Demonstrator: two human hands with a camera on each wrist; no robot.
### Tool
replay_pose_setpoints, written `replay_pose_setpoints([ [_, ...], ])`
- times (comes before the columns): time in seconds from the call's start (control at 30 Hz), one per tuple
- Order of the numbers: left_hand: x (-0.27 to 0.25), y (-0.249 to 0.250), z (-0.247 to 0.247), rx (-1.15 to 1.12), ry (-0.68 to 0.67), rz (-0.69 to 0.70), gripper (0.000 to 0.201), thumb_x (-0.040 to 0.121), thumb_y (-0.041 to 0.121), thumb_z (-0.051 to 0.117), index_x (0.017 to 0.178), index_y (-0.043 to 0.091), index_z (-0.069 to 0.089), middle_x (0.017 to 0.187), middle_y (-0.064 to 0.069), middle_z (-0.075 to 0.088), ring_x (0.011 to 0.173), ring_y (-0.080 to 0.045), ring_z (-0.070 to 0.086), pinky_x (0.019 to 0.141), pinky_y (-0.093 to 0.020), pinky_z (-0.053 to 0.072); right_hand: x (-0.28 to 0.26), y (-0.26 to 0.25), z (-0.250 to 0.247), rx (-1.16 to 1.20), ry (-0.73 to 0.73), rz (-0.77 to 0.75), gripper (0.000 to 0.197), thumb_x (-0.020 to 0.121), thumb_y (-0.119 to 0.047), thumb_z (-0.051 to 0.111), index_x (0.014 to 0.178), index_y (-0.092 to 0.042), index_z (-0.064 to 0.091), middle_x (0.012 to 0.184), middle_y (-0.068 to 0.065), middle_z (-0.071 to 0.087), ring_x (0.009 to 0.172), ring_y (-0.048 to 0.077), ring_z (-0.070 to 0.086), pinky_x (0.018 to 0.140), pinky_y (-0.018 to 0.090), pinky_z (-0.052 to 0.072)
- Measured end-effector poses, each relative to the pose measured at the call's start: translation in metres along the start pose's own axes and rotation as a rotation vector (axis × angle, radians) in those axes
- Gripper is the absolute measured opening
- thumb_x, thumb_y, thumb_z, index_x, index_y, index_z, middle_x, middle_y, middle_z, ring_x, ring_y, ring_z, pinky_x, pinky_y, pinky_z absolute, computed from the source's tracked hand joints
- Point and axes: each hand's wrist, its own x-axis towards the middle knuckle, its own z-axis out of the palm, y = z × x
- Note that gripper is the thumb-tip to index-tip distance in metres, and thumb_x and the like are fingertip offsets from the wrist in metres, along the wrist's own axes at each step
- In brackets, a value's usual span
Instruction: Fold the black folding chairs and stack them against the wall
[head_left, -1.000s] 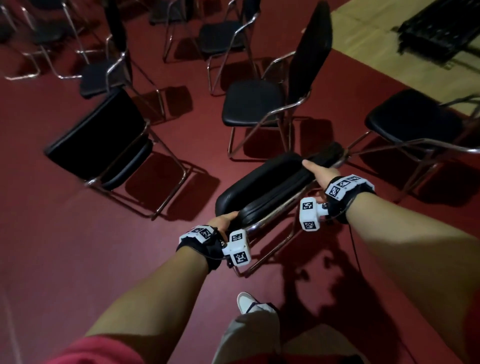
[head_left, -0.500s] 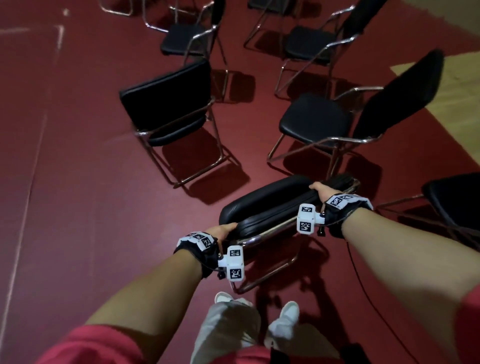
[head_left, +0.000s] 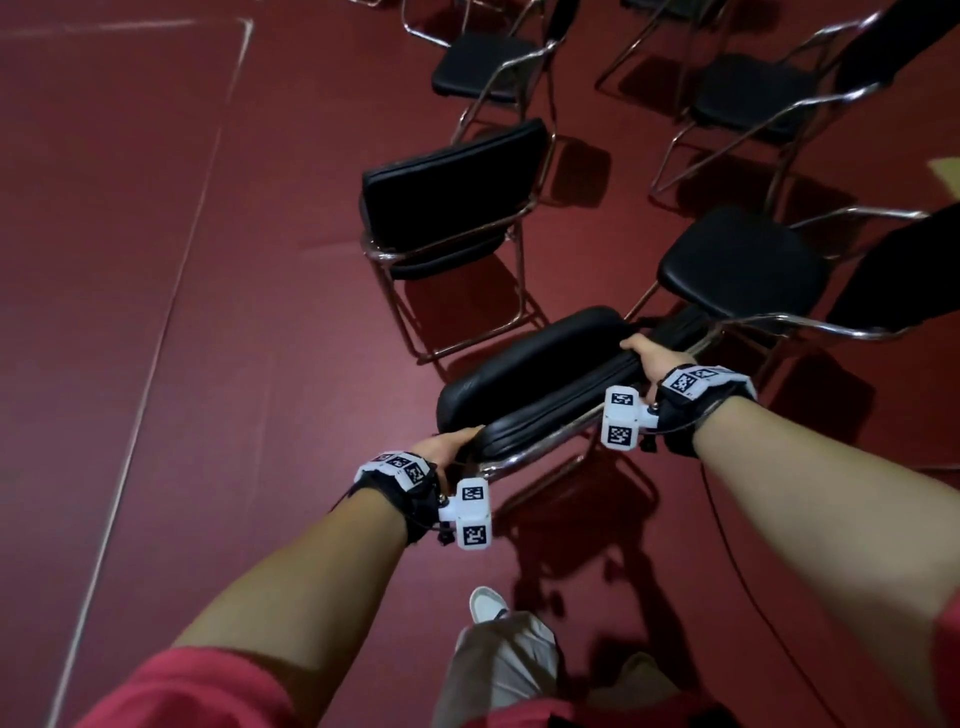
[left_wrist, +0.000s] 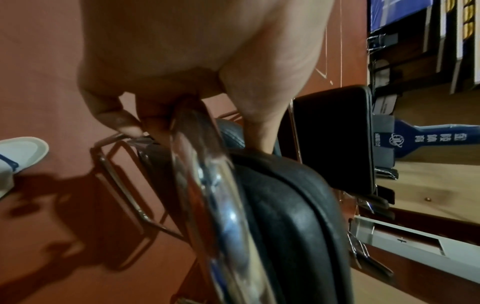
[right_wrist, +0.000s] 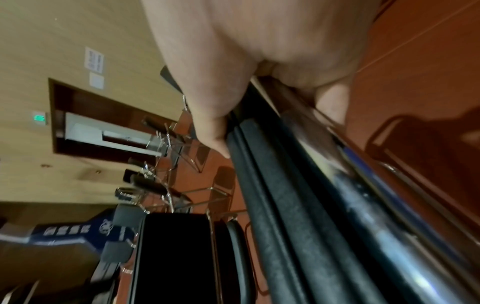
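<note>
Looks like a sports hall or event venue to me. The dark red floor (head_left: 156, 364) has pale court-style lines (head_left: 171, 291) running across it, and black padded chairs with chrome frames (head_left: 457, 208) stand scattered about. The wrist views show wood-panelled walls (right_wrist: 52, 41), a green-lit sign (right_wrist: 39, 118) by a doorway, and a blue banner (left_wrist: 428, 137) with a logo.

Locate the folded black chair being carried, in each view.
Head: folded black padded chair with chrome frame, centre, between both hands.
Left wrist: lower centre, chrome tube beside cushion.
Right wrist: centre-right diagonal.
Shared landmark: standing folded black chair.
</note>
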Motion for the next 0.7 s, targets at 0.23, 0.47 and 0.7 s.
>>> replay_pose_setpoints([
  [0.23, 0.014, -0.049, -0.003, -0.052, 0.013, 0.002, 0.08, 0.051, 0.034, 0.098, 0.117, 0.002, 0.068, 0.108, -0.027, 0.066, 0.103, -0.041, 0.06, 0.108, -0.064, 0.038, -0.01, 0.006, 0.008, 0.052, -0.124, -0.056, 0.041, 0.06, -0.031, 0.085, 0.083, -0.003, 0.065, 0.069, 0.016, 0.07, 0.068, 0.036, 0.072, 0.067, 0.055, 0.059],
  [0.47, 0.02, -0.1, 0.062, -0.057, 0.145, -0.032, 0.062, 0.065, 0.037, 0.093, 0.109, 0.0, 0.07, 0.111, -0.026, 0.069, 0.105, -0.043, 0.063, 0.111, -0.058, 0.038, 0.012, 0.038, -0.057, 0.005, -0.208, -0.012, 0.045, 0.059, -0.033, 0.081, 0.084, -0.001, 0.062, 0.077, 0.02, 0.068, 0.069, 0.037, 0.068, 0.073, 0.06, 0.056],
  [0.7, -0.004, -0.161, 0.173, -0.04, 0.199, -0.14, 0.029, 0.089, 0.028, 0.073, 0.09, 0.002, 0.06, 0.089, -0.015, 0.055, 0.074, -0.031, 0.056, 0.075, -0.039, 0.049, 0.063, 0.125, -0.161, -0.052, -0.295, 0.164, 0.057, 0.059, -0.043, 0.076, 0.101, -0.005, 0.066, 0.08, 0.016, 0.07, 0.057, 0.033, 0.067, 0.055, 0.041, 0.056],
])
